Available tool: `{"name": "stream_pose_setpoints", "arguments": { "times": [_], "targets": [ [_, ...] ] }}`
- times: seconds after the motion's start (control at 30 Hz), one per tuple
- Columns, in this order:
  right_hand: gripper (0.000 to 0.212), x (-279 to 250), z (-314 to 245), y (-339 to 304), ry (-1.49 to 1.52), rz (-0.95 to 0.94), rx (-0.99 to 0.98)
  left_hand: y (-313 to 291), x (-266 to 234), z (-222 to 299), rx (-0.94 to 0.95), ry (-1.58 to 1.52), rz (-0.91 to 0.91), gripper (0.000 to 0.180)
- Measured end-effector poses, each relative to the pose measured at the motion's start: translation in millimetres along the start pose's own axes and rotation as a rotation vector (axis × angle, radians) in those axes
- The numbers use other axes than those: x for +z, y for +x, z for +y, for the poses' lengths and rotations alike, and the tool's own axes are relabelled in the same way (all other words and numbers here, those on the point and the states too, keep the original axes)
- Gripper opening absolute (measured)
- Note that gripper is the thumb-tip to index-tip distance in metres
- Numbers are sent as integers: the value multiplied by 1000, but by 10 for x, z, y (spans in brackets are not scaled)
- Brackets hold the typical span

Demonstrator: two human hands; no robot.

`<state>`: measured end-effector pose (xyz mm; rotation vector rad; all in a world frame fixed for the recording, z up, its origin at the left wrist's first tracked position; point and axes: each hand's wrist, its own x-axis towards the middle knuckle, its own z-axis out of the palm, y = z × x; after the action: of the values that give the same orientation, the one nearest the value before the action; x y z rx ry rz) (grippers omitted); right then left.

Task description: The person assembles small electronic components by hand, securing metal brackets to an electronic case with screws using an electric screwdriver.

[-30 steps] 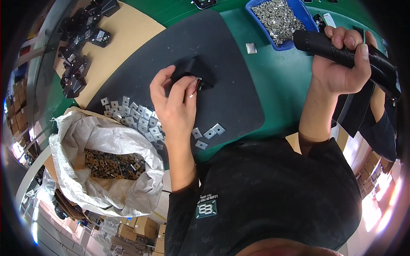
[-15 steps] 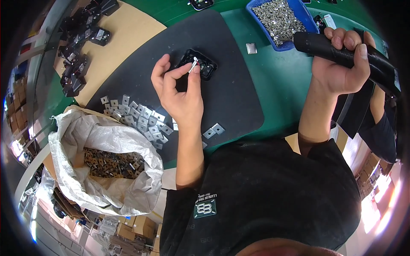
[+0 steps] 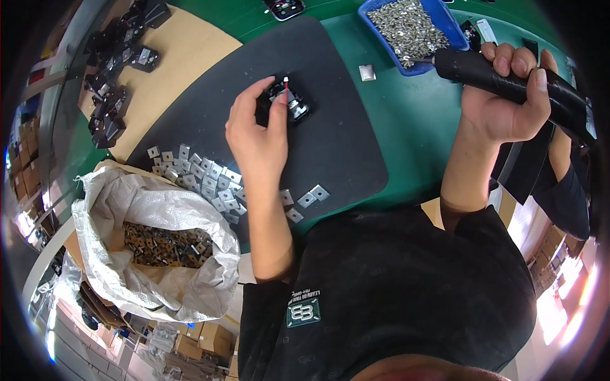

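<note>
An assembly workshop — a blue bin [image 3: 452, 23] of screws [image 3: 406, 28], loose metal plates [image 3: 208, 182], a sack [image 3: 159, 198] of small parts [image 3: 164, 246].

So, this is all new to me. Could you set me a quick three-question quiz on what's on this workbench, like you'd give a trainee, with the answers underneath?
1. Which of the person's hands grips the black tool?
2. True or false: the blue bin is farther right than the white sack.
3. Fill the gap: by the left hand, at the black housing, shows a ____ wire.

Key: 1. The right hand. 2. True. 3. Red.
</note>
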<state>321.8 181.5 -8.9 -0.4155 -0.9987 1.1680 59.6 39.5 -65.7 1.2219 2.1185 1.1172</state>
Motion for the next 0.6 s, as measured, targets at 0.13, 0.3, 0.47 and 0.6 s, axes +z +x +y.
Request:
{"name": "stream_pose_setpoints", "arguments": {
  "times": [0.13,0.3,0.47,0.6],
  "targets": [
    [31,89,-104,-5,118,-67,24,9,-106,61,176,-35,100,30],
    [31,407,-241,-74,177,-92,76,-155,-139,403,500,-86,168,24],
    [35,529,-306,-126,317,-160,167,-159,95,663,558,53,-63,32],
    [37,595,-290,-166,350,-221,204,-158,219,692,486,-74,-69,25]
  ]
}}
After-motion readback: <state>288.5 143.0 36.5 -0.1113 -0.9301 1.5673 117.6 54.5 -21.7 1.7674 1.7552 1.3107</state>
